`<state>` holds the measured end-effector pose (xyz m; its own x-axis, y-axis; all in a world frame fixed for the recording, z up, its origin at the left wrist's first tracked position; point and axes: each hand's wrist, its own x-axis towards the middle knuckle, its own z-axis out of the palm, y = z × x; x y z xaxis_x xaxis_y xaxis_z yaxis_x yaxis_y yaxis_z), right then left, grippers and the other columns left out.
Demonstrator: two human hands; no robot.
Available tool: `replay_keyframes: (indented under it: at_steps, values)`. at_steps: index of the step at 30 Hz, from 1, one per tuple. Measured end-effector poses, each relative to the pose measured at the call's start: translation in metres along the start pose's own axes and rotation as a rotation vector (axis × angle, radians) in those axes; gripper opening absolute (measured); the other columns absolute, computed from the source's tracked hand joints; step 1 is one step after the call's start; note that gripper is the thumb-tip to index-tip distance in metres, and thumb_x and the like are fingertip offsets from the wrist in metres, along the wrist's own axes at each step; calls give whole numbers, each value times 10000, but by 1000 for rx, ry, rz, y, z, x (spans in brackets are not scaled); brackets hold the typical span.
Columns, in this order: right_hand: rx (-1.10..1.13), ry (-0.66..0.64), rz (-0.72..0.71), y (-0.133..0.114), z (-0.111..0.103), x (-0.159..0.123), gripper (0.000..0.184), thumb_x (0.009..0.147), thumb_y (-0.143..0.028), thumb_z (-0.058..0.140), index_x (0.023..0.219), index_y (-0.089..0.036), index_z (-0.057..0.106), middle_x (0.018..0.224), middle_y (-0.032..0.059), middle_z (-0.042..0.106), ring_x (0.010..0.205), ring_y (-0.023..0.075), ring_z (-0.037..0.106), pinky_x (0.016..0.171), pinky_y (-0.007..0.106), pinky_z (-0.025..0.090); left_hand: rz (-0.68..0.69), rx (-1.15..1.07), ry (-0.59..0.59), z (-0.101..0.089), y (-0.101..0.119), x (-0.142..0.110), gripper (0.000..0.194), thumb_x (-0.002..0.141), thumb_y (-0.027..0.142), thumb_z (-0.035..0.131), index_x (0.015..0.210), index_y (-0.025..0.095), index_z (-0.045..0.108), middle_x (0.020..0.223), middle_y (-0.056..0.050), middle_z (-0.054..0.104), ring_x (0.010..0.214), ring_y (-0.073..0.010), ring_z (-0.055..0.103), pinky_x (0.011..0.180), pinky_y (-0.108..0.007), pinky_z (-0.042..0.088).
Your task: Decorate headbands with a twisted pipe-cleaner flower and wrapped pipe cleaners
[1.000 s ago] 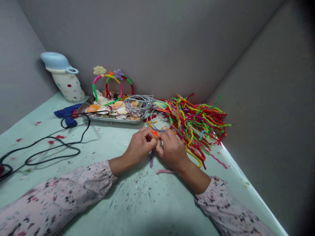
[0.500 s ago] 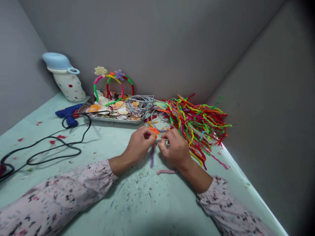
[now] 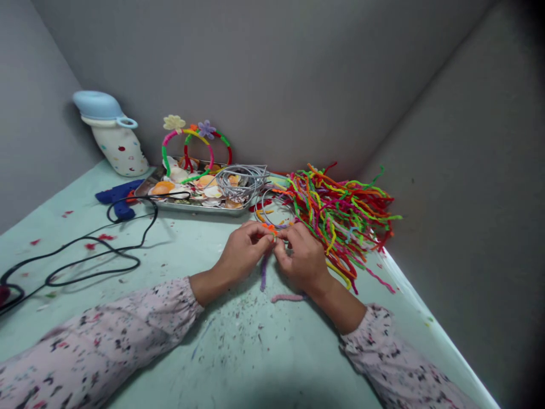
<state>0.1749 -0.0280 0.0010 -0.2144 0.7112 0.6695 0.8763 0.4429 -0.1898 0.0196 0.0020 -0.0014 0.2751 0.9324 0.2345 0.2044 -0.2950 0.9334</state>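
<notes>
An orange pipe-cleaner flower (image 3: 269, 227) shows at the fingertips of my left hand (image 3: 240, 250), which is closed in a pinch on it. Pressed close from the other side, my right hand (image 3: 304, 255) pinches the same small piece, and a bit of green shows between the fingertips. The fingers hide most of its lower part. Below them a short purple pipe cleaner (image 3: 263, 275) points down towards the table. A pink pipe cleaner (image 3: 287, 297) lies near my right wrist. Just beyond my hands rests a grey wire ring (image 3: 260, 213).
Behind, a metal tray (image 3: 204, 210) bears shells, a wire coil (image 3: 242, 180) and two colourful hoops (image 3: 212, 154) with flowers. A heap of pipe cleaners (image 3: 344, 204) lies right. To the left are a blue glue gun (image 3: 117, 195), its black cable (image 3: 138, 250) and a bottle (image 3: 121, 150).
My fingertips have come closer together around the orange flower, which has shifted slightly right and is more covered. Everything else on the table stays where it was.
</notes>
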Motion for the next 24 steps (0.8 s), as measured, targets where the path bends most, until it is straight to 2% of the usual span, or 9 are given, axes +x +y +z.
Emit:
replay_keyframes:
  at_steps: [9,15,20,24]
  values:
    - [-47,-27,-26,-2,0,-1,94,811,-175,495,805,-174,588,778,53,586,745,174,570,680,275,444,20,93,23,-4,7,0,128,776,200,530,684,158,609,713,3,574,666,-111,515,624,-236,389]
    - [-54,-19,13,0,-3,-1,79,781,-176,498,801,-176,574,797,51,564,746,177,549,670,279,430,-21,20,44,-4,2,2,124,773,238,538,702,160,603,723,-1,577,662,-115,521,619,-235,403]
    - [52,-89,7,4,-11,1,85,759,-166,493,689,-189,536,726,32,526,707,166,527,656,278,414,-56,-104,52,-3,-7,4,122,770,274,563,750,161,602,734,-9,595,693,-130,541,640,-238,431]
    - [188,-33,137,7,-12,4,151,807,-198,483,663,-188,527,706,25,507,680,156,509,646,280,413,-77,-183,28,-3,-8,4,133,777,291,567,769,160,590,728,-5,595,674,-129,544,642,-243,442]
